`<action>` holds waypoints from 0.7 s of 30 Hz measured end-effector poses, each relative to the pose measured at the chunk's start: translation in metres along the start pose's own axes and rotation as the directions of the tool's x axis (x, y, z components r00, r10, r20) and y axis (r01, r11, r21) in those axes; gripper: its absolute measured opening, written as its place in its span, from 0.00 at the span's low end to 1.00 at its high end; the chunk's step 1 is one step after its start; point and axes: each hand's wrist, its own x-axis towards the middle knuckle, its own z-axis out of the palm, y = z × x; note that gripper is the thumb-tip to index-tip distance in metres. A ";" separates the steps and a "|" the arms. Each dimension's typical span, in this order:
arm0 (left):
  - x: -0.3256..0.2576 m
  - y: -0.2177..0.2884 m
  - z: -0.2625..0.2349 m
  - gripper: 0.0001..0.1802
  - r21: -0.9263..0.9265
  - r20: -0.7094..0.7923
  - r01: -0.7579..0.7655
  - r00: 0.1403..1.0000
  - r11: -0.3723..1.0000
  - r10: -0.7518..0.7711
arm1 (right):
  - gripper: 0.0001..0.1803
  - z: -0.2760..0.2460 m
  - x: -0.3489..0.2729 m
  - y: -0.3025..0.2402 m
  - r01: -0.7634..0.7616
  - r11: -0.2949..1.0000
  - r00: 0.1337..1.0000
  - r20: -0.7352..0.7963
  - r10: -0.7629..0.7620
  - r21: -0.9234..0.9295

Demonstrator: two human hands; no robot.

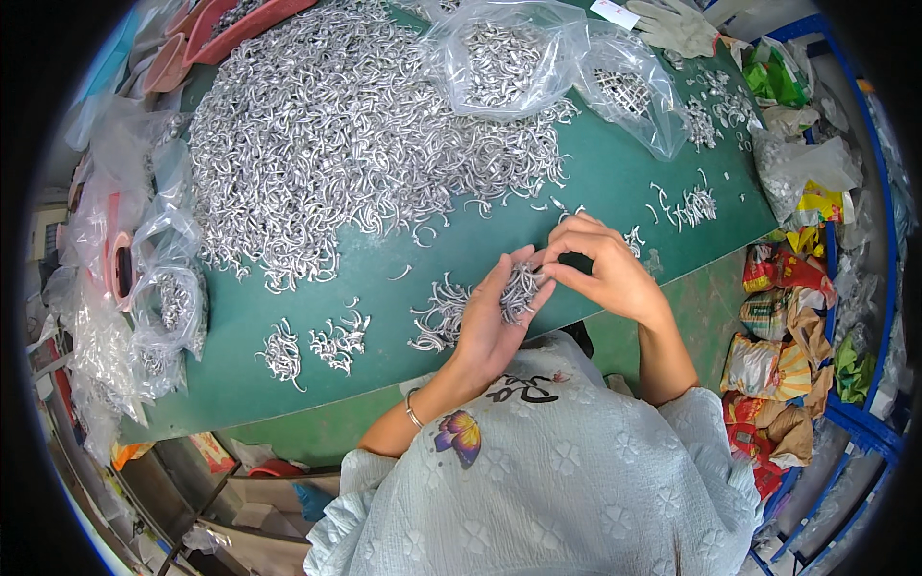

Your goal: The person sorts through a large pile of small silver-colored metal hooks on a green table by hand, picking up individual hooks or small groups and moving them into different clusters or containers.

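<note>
My left hand (492, 322) is cupped palm-up over the near edge of the green table (595, 182), holding a small bunch of curved silver metal hooks (520, 291). My right hand (600, 264) pinches at that bunch with thumb and forefinger from the right. A big heap of the same silver hooks (336, 125) covers the far left half of the table. Small sorted clusters lie near the front: one cluster (280, 352), a second cluster (341, 341), and a third cluster (439, 315) just left of my left hand.
Clear plastic bags of hooks (504, 58) sit at the far middle, more bags (168, 307) hang at the left edge. A red tray (240, 29) is at the far left. Crumpled wrappers (783, 355) fill a blue crate on the right. A white glove (677, 27) lies far right.
</note>
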 end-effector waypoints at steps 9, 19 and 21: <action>0.003 0.003 -0.015 0.08 -0.009 0.135 0.091 0.987 0.996 -0.089 | 0.09 0.015 0.038 0.054 -0.170 0.681 0.935 -0.335 -0.117 -0.712; 0.011 0.010 -0.015 0.10 -0.142 0.293 0.273 0.930 0.951 -0.223 | 0.04 0.020 0.026 0.054 -0.169 0.916 0.870 -0.492 -0.036 -0.365; 0.009 0.009 -0.004 0.11 -0.135 0.184 0.227 0.962 0.965 -0.200 | 0.02 0.016 0.019 0.043 -0.087 0.980 0.833 -0.552 -0.027 -0.179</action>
